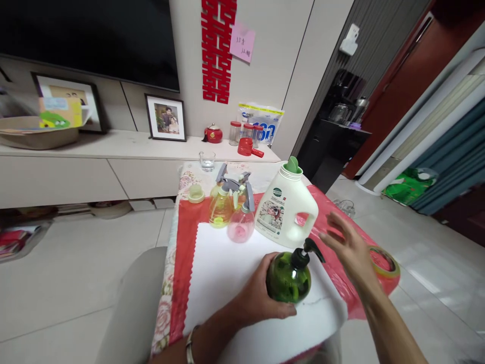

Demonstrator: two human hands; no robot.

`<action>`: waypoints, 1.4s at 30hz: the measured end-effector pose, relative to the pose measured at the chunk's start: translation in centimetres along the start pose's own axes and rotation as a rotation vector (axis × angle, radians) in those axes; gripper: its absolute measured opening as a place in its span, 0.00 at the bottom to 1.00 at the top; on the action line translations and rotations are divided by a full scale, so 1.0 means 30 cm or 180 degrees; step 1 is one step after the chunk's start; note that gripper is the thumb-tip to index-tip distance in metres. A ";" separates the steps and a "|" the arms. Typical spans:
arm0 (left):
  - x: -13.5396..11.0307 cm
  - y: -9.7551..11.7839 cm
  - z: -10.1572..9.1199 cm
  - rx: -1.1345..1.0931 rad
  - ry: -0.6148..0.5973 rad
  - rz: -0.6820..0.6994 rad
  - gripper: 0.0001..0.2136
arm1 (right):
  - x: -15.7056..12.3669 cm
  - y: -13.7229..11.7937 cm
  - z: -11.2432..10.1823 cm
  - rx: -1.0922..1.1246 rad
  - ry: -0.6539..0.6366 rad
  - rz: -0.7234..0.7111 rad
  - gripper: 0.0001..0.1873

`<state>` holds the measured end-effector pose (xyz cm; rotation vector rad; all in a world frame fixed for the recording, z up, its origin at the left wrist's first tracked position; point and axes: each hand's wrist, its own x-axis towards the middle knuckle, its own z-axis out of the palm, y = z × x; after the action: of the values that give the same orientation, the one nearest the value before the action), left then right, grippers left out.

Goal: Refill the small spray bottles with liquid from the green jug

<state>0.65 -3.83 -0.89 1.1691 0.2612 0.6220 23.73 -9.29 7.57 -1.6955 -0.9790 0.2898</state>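
At the lower centre of the frame, the left hand (259, 296) is gripping the green pump bottle (288, 284), presumably steadying its rounded body over the white sheet (215, 273); at right, the right hand (346, 243) is hovering half-open, holding nothing, near the black pump head (310, 246)

Your left hand (261, 298) is wrapped around the left and near sides of a rounded, glossy, translucent green bottle (288, 278). Its black plastic pump (300, 258) sits on the neck, leaning toward your right hand (346, 242), which is apart from it; the spout points toward your right forearm. Whether the base is resting or lifted is unclear.
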 end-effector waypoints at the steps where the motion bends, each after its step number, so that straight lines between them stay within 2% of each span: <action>1: -0.001 0.000 -0.001 0.0013 -0.0003 -0.0032 0.43 | 0.049 -0.013 0.031 -0.0005 -0.0013 -0.0021 0.44; 3: -0.003 -0.003 -0.003 0.0013 -0.0058 -0.0100 0.44 | 0.125 -0.024 0.105 0.0082 -0.0077 -0.0007 0.43; 6: -0.007 -0.009 -0.008 0.0092 -0.0143 -0.0180 0.45 | 0.184 -0.005 0.204 0.0250 0.0050 0.0014 0.30; 8: -0.008 -0.012 -0.009 0.0151 -0.0168 -0.0212 0.45 | 0.196 0.017 0.240 0.0352 0.0303 0.0025 0.26; 10: -0.009 -0.013 -0.009 0.0172 -0.0197 -0.0249 0.47 | 0.196 0.036 0.249 0.0458 0.0561 0.0004 0.25; 15: -0.016 -0.002 -0.008 0.0240 -0.0296 -0.0290 0.49 | 0.175 0.048 0.172 0.0695 0.0890 -0.0027 0.27; 22: -0.018 0.016 -0.013 0.0046 -0.0403 -0.0280 0.49 | 0.085 0.039 0.023 0.0980 0.0833 0.0049 0.31; 29: -0.006 0.009 -0.024 -0.0153 -0.0248 -0.0032 0.45 | -0.027 0.118 -0.028 0.0780 0.0693 0.0218 0.31; 33: -0.002 0.019 -0.021 -0.0200 -0.0045 0.0101 0.44 | -0.080 0.071 -0.058 0.0429 0.0488 0.0201 0.32; 35: -0.002 0.028 -0.019 -0.0178 0.0034 0.0143 0.44 | -0.143 0.020 -0.061 0.0203 0.0657 0.0057 0.34; 37: -0.003 0.038 -0.016 -0.0210 0.0074 0.0154 0.44 | -0.234 -0.022 -0.043 -0.0108 0.1293 -0.0362 0.34; 38: -0.004 0.044 -0.013 -0.0261 0.0089 0.0142 0.44 | -0.284 -0.035 -0.024 -0.0019 0.1381 -0.0512 0.32; 39: -0.004 0.050 -0.010 -0.0331 0.0098 0.0122 0.43 | -0.333 -0.040 0.001 0.0080 0.1138 -0.0543 0.29; 40: -0.005 0.056 -0.006 -0.0411 0.0098 0.0107 0.43 | -0.378 -0.038 0.031 0.0145 0.0643 -0.0553 0.27; 41: -0.007 0.062 -0.001 -0.0485 0.0078 0.0094 0.42 | -0.416 -0.031 0.066 0.0182 0.0144 -0.0533 0.29; 42: -0.009 0.066 0.004 -0.0550 0.0049 0.0092 0.41 | -0.445 -0.021 0.103 0.0245 -0.0276 -0.0455 0.36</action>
<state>-0.13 -3.58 0.95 1.0037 0.1997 0.6659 13.11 -16.84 3.27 -1.5454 -1.1332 0.3047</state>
